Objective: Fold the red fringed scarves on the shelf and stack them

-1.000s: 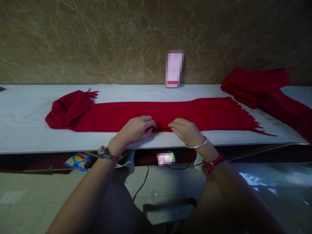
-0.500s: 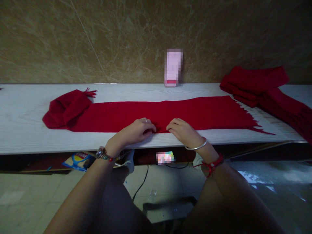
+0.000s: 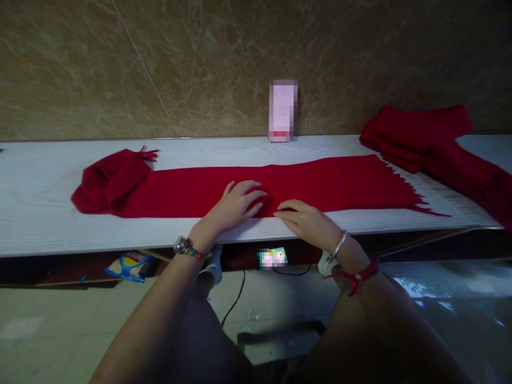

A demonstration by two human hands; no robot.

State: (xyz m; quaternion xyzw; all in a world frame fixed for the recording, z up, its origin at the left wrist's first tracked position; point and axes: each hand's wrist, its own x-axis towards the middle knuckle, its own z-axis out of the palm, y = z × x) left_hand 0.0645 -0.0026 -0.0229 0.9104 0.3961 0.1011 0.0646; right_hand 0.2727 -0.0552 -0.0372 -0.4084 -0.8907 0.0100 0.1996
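A long red scarf [image 3: 192, 189] lies stretched across the white tabletop. Its left end is bunched into a loose heap with a small tuft of fringe, while the fringed right end lies flat. My left hand [image 3: 239, 204] rests over the scarf near its middle, fingers spread and holding nothing. By the scarf's near edge, just to the right, is my right hand [image 3: 302, 217]. The thumb and fingers of that hand come close together at the cloth's border; whether cloth is between them I cannot make out.
A second red scarf [image 3: 424, 133] lies crumpled at the right, against the marbled wall [image 3: 180, 64]. A pink, pixelated upright object [image 3: 282, 112] leans on the wall. Below the white table [image 3: 40, 224] are a blue snack bag [image 3: 130, 265] and a lit screen [image 3: 272, 258].
My left hand has let go of the scarf's near edge, moved a little forward onto the cloth and spread its fingers. My right hand has straightened its fingers near the edge.
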